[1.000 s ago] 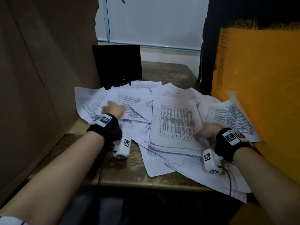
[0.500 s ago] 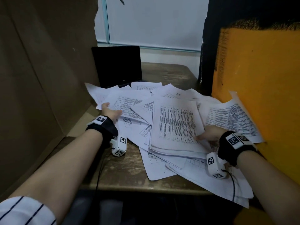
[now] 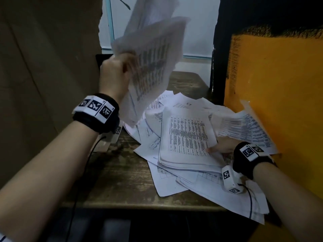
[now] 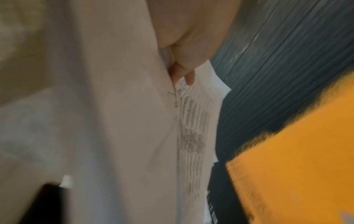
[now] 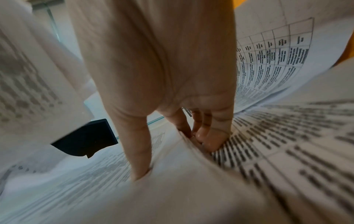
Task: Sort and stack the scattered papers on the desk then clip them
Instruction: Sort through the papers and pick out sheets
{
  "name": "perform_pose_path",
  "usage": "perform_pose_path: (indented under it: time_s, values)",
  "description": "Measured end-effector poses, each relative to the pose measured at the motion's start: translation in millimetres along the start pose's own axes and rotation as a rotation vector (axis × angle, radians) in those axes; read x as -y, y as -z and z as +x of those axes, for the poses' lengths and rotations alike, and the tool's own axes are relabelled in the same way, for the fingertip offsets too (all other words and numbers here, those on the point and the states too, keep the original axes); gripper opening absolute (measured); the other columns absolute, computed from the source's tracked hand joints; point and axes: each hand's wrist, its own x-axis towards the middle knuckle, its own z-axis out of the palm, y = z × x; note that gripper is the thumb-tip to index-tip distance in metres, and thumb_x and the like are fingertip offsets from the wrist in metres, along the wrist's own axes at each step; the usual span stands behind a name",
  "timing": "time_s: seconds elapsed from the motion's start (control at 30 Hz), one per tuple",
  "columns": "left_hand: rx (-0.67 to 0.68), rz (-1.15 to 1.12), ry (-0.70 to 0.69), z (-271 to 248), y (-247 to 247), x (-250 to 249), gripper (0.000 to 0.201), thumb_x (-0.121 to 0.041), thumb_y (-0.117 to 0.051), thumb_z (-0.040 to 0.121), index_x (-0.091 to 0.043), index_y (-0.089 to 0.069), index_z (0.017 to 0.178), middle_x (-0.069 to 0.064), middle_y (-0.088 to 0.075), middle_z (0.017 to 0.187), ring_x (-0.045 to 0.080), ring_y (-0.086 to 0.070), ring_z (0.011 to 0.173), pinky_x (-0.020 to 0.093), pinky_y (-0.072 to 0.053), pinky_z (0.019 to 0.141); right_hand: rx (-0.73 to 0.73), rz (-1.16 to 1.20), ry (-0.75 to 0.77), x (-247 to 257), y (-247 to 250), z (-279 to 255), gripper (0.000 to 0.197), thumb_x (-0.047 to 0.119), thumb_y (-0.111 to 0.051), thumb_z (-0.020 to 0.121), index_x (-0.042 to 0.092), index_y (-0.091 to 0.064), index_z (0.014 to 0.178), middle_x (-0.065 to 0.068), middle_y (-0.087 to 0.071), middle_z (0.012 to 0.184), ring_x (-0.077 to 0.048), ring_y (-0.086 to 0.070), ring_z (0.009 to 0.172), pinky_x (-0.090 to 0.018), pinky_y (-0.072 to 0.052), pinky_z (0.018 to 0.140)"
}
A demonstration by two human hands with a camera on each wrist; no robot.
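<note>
I saw a bundle of printed sheets (image 3: 150, 63) raised upright and blurred above the table's (image 3: 122, 180) far left. The neater stack (image 3: 187, 137) lay flat mid-table, on top of loose white pages (image 3: 167, 184) fanned toward the near right edge.

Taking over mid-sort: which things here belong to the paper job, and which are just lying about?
Job:
- lifted sheets, gripped by left hand
- neat stack, gripped at its edge by right hand
- loose papers on the desk

Lying about:
- black laptop
- orange panel
- cardboard wall
</note>
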Motion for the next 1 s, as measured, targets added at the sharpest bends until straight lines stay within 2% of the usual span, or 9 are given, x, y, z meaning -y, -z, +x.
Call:
perform_pose_path:
  time_s: [0.1, 0.2, 0.3, 0.43, 0.53, 0.63, 0.77, 0.9, 1.0]
  values:
    - [0.008, -0.148, -0.092, 10, 14, -31, 0.042, -0.006, -0.042, 0.074, -0.007, -0.073, 0.102, 0.014, -0.072, 0.093, 0.025, -0.063, 0.082, 0.016, -0.043, 0.073, -0.04, 0.094, 0.005, 25, 18, -34, 0.104, 0.072, -0.075, 0.059, 0.012, -0.048, 0.139, -0.009, -0.054, 0.139, -0.03, -0.053, 0.125, -0.04, -0.041, 0.108]
    - [0.084, -0.277, -0.147, 18, 21, -49, 0.036, 0.003, -0.054, 0.076, -0.01, -0.074, 0.103, 0.006, -0.071, 0.099, 0.014, -0.064, 0.087, 0.014, -0.05, 0.08, -0.506, 0.441, 0.352, 56, 50, -60, 0.12, 0.075, -0.07, 0.064, 0.022, -0.011, 0.155, 0.0, -0.022, 0.16, -0.023, -0.025, 0.146, -0.041, -0.027, 0.116]
    - [0.17, -0.25, -0.203, 24, 20, -53, 0.042, 0.01, -0.05, 0.074, -0.011, -0.075, 0.1, -0.005, -0.068, 0.095, -0.001, -0.058, 0.087, 0.007, -0.045, 0.082, -0.731, 0.797, 0.631, 76, 81, -88, 0.091, 0.057, -0.077, 0.071, 0.04, -0.026, 0.143, 0.01, -0.031, 0.154, -0.011, -0.033, 0.14, -0.038, -0.031, 0.114]
    - [0.15, -0.42, 0.051, 9, 6, -31, 0.053, 0.016, -0.037, 0.066, -0.008, -0.074, 0.096, 0.0, -0.069, 0.091, 0.006, -0.066, 0.085, 0.025, -0.054, 0.088, -0.35, 0.775, 0.45, 90, 78, -100, 0.077, 0.031, -0.075, 0.081, 0.013, -0.034, 0.144, -0.006, -0.054, 0.135, -0.019, -0.062, 0.109, -0.034, -0.057, 0.087]
    - [0.13, -0.54, 0.317, -19, -10, -2, 0.043, 0.017, -0.041, 0.078, -0.005, -0.07, 0.1, 0.003, -0.072, 0.089, -0.005, -0.068, 0.081, 0.028, -0.054, 0.09, -0.647, 0.705, 0.387, 91, 46, -86, 0.094, 0.043, -0.08, 0.073, 0.012, -0.029, 0.145, -0.005, -0.045, 0.138, -0.022, -0.051, 0.123, -0.038, -0.047, 0.101]
    - [0.087, -0.587, 0.534, -50, -14, 12, 0.033, 0.013, -0.046, 0.085, -0.006, -0.067, 0.104, -0.014, -0.068, 0.088, -0.014, -0.061, 0.076, 0.019, -0.05, 0.081, -0.961, 0.629, 0.462, 101, 25, -83, 0.071, 0.025, -0.081, 0.073, 0.003, -0.04, 0.127, -0.016, -0.037, 0.134, -0.026, -0.045, 0.119, -0.033, -0.04, 0.103]
    - [0.113, -0.515, 0.664, -77, -10, 33, 0.03, 0.004, -0.05, 0.091, -0.006, -0.064, 0.116, 0.002, -0.061, 0.112, 0.006, -0.053, 0.106, -0.002, -0.041, 0.077, -1.299, 0.288, 0.637, 118, 13, -94, 0.047, 0.023, -0.075, 0.074, 0.003, -0.053, 0.11, -0.018, -0.046, 0.117, -0.03, -0.05, 0.107, -0.038, -0.045, 0.094]
    - [0.115, -0.553, 0.704, -88, -4, 41, 0.029, 0.002, -0.05, 0.093, -0.01, -0.064, 0.116, -0.001, -0.06, 0.117, 0.005, -0.052, 0.108, -0.008, -0.037, 0.068, -0.793, 0.129, 0.387, 130, 18, -97, 0.075, 0.061, -0.063, 0.081, 0.012, -0.044, 0.135, -0.01, -0.048, 0.135, -0.028, -0.045, 0.126, -0.04, -0.038, 0.101]
    - [0.099, -0.652, 0.752, -91, 0, 42, 0.025, -0.001, -0.054, 0.093, -0.014, -0.061, 0.112, -0.002, -0.06, 0.115, -0.006, -0.058, 0.093, -0.002, -0.042, 0.064, -0.559, 0.337, 0.45, 127, 19, -95, 0.052, 0.047, -0.068, 0.084, 0.006, -0.06, 0.115, -0.009, -0.065, 0.118, -0.025, -0.061, 0.109, -0.036, -0.048, 0.088]
